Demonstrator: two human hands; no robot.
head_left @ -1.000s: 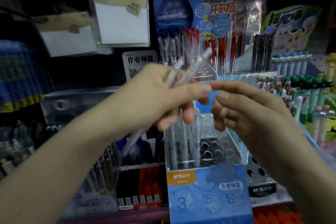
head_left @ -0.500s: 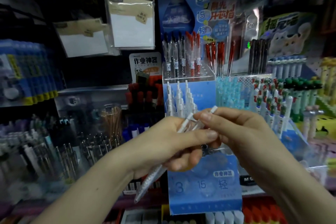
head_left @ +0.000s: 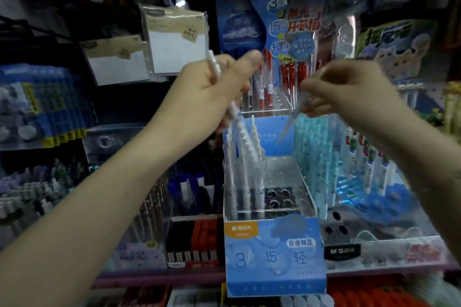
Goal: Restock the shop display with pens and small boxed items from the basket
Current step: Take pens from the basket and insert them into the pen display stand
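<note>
The left hand (head_left: pixel 209 87) is raised, fist closed around white pens (head_left: pixel 215 70). The right hand (head_left: pixel 349 90) pinches 1 clear pen (head_left: pixel 290 119), tip angled down over the blue display box (head_left: pixel 272 207).

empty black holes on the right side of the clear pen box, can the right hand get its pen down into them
Probably yes. The right hand holds a translucent white pen, tip down, above the clear plastic pen box; its empty black holes lie open from above, and the standing white pens are to the left.

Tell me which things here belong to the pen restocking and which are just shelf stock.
In the job:
left hand holding white pens
right hand holding one clear pen
blue pen display box

Just shelf stock:
red pens
notepad packs
glue sticks
</note>
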